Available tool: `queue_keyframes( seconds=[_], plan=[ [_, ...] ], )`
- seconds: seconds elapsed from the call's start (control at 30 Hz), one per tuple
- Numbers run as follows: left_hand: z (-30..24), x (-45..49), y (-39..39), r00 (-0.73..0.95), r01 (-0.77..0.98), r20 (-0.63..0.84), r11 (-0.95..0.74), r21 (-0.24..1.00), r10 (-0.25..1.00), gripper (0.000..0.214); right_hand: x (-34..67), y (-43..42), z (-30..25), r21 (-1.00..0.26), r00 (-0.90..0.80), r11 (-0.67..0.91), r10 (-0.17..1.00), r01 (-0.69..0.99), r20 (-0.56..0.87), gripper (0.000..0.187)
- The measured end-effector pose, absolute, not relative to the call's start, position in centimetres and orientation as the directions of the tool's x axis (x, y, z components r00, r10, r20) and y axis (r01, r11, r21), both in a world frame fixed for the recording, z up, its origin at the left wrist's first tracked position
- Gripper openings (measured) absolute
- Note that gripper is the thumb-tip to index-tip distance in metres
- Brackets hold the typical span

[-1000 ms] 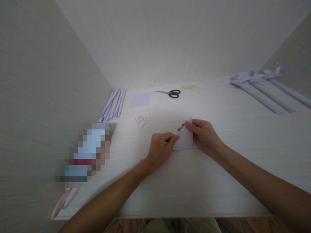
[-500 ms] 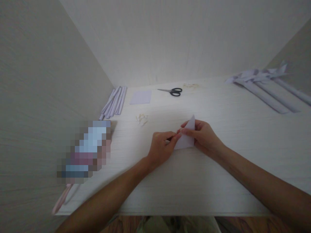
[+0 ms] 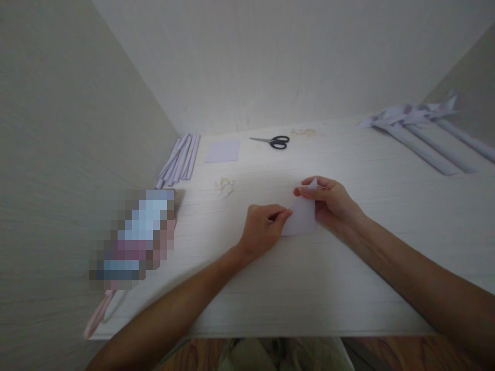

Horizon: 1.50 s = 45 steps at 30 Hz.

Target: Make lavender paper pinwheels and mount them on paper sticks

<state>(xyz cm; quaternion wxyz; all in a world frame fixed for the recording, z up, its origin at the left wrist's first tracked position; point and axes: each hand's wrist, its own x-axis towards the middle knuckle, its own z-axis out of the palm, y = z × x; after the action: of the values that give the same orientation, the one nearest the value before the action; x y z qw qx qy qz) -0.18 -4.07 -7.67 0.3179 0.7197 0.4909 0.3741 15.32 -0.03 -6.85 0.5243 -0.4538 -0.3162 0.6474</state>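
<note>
White paper (image 3: 303,216), sloping along one edge to a point, is sitting between our hands above the middle of the table (image 3: 309,293). Our left hand (image 3: 265,226) is pinching its sloping edge low down between thumb and finger; our right hand (image 3: 332,201) is gripping it near the top point, thumb in front. We are not managing to tell whether its bottom edge is touching the table.

Progress, by our judgement: the folding is looking part-done. Already shaped: slim rolls (image 3: 183,159) are lying heaped at far left; at far right, tubes (image 3: 421,147) are running out from under folded strips (image 3: 410,114), though we are not seeing whether the two are fastened. Left over: one square (image 3: 223,151) is lying flat towards the back, apparently unworked.

Scissors (image 3: 270,140) are resting right of it, blades pointing left. Tan bits are lying in two scatters, too small for naming.

Surface: pale, faintly streaked, meeting an upright back wall (image 3: 270,62), with side panels (image 3: 58,103) closing in both ends. Along the left edge something pixelated (image 3: 139,232) is showing, a pink strap (image 3: 99,314) trailing below. Past the near edge, wood-toned floor (image 3: 201,353) is appearing.
</note>
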Motion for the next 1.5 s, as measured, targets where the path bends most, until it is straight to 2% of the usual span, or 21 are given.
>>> queue_keyframes(
  seconds=[0.13, 0.23, 0.33, 0.43, 0.53, 0.63, 0.73, 0.8, 0.9, 1.07, 1.17, 1.23, 1.33, 1.37, 1.43, 1.5],
  plan=[
    [-7.7, -0.3, -4.3, 0.210, 0.452, 0.207, -0.282, 0.846, 0.956, 0.027, 17.9, 1.8, -6.7, -0.927, 0.165, -0.035, 0.981, -0.374, -0.103, 0.012],
    [-7.8, -0.5, -4.3, 0.188, 0.438, 0.186, -0.251, 0.863, 0.965, 0.027, 18.1, 1.8, -7.1, -0.933, 0.219, 0.007, 0.973, -0.360, -0.077, 0.012],
    [-7.9, -0.5, -4.2, 0.164, 0.427, 0.162, -0.218, 0.877, 0.973, 0.027, 16.6, 0.7, -7.4, -0.950, 0.044, -0.041, 0.997, -0.309, -0.058, 0.013],
    [-7.9, -0.5, -4.2, 0.177, 0.413, 0.143, -0.205, 0.887, 0.974, 0.028, 15.5, -0.3, -7.6, -0.992, -0.042, 0.052, 0.997, -0.117, 0.057, 0.021],
    [-7.9, -0.4, -4.2, 0.222, 0.388, 0.110, -0.191, 0.902, 0.969, 0.031, 15.1, -0.8, -7.5, -0.987, -0.055, 0.151, 0.988, 0.063, 0.147, 0.029],
    [-8.0, -0.4, -4.2, 0.246, 0.362, 0.077, -0.165, 0.917, 0.966, 0.032, 14.7, -1.3, -7.4, -0.982, -0.105, 0.151, 0.985, 0.111, 0.139, 0.032],
    [-8.1, -0.4, -4.2, 0.240, 0.329, 0.074, -0.153, 0.932, 0.968, 0.033, 13.9, -1.9, -7.2, -0.983, -0.238, 0.131, 0.966, 0.130, 0.098, 0.032],
    [-8.1, -0.3, -4.3, 0.234, 0.315, 0.073, -0.146, 0.938, 0.969, 0.032, 13.7, -2.2, -7.2, -0.982, -0.279, 0.130, 0.956, 0.138, 0.088, 0.031],
    [-7.9, -0.3, -4.3, 0.246, 0.346, 0.074, -0.159, 0.925, 0.966, 0.032, 14.0, -1.9, -7.4, -0.986, -0.215, 0.118, 0.972, 0.121, 0.090, 0.031],
    [-7.8, -0.2, -4.4, 0.259, 0.407, 0.099, -0.201, 0.891, 0.961, 0.030, 15.4, -0.5, -7.7, -0.989, -0.028, 0.139, 0.990, 0.050, 0.138, 0.029],
    [-7.8, -0.2, -4.6, 0.282, 0.380, 0.059, -0.168, 0.910, 0.958, 0.030, 16.9, 0.6, -7.4, -0.984, 0.089, 0.177, 0.980, 0.017, 0.177, 0.027],
    [-7.9, -0.3, -4.9, 0.299, 0.358, 0.038, -0.149, 0.922, 0.953, 0.028, 18.4, 1.4, -6.9, -0.986, 0.178, 0.162, 0.972, -0.039, 0.152, 0.025],
    [-8.0, -0.5, -5.1, 0.298, 0.339, 0.036, -0.142, 0.930, 0.954, 0.026, 20.2, 2.2, -6.1, -0.973, 0.373, 0.185, 0.920, -0.141, 0.121, 0.030],
    [-8.0, -0.6, -5.1, 0.285, 0.331, 0.035, -0.132, 0.934, 0.958, 0.026, 20.5, 2.2, -5.9, -0.962, 0.425, 0.237, 0.891, -0.137, 0.159, 0.031],
    [-8.1, -0.6, -4.9, 0.233, 0.298, 0.033, -0.103, 0.949, 0.972, 0.026, 20.2, 2.0, -5.9, -0.972, 0.377, 0.194, 0.917, -0.134, 0.131, 0.032],
    [-8.2, -0.5, -4.6, 0.184, 0.251, 0.029, -0.076, 0.965, 0.983, 0.026, 18.8, 1.3, -6.2, -0.987, 0.215, 0.090, 0.975, -0.134, 0.060, 0.029]
  ],
)
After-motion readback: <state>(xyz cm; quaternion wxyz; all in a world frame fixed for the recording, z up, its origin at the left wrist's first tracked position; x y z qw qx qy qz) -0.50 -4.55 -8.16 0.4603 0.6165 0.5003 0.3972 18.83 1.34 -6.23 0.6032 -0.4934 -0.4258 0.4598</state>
